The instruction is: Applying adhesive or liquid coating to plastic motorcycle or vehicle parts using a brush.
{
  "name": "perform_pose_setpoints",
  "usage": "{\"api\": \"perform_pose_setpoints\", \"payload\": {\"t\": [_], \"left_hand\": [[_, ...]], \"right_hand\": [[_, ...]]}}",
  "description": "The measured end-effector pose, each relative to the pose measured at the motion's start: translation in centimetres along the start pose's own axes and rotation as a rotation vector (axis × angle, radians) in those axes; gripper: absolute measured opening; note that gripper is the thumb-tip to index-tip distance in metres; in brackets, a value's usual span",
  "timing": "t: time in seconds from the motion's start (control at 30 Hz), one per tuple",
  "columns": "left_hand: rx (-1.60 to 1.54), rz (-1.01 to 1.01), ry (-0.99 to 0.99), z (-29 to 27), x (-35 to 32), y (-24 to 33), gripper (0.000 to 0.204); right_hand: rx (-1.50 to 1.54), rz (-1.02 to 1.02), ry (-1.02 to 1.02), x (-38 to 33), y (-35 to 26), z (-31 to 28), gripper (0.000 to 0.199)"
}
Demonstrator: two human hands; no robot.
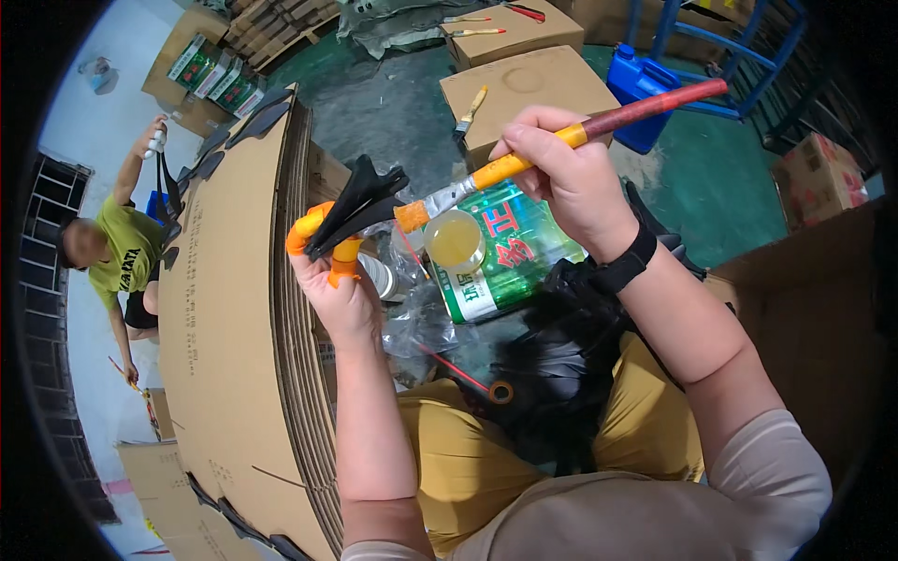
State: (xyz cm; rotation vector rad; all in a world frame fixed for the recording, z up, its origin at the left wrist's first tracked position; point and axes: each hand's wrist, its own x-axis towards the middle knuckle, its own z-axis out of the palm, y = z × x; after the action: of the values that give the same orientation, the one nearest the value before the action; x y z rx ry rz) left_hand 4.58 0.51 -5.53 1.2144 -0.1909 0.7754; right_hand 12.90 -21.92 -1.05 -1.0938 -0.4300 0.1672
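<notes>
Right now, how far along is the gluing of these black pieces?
Done: black pieces already line the edge of the cardboard stack. In hand: the left hand holds a black piece while the right hand touches the brush to it. Left: cannot tell how many remain; the open glue can still holds glue.

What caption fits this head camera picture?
Left hand holds a black piece; right hand brushes it with a paintbrush.

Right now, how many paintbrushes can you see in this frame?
4: one brush in the right hand, a second brush on the near cardboard box, a far pair on another box. More may be hidden.
</notes>
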Motion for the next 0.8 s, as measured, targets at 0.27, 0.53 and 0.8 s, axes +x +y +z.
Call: {"api": "perform_pose_setpoints", "payload": {"t": [0.27,0.53,0.8], "left_hand": [[-0.344,-0.069,0.036,-0.8,-0.5,0.7,0.025],[-0.441,-0.133,0.200,0.1,-1.2,1.7,0.024],[-0.599,-0.170,0.124,0.0,-0.9,2.7,0.024]], "right_hand": [[0.252,0.096,-0.012,0.2,0.9,0.2,0.017],[0.364,0.188,0.015,0.4,2.6,-0.2,0.019],[0.307,0.165,0.158,0.7,3.4,-2.2,0.024]]}}
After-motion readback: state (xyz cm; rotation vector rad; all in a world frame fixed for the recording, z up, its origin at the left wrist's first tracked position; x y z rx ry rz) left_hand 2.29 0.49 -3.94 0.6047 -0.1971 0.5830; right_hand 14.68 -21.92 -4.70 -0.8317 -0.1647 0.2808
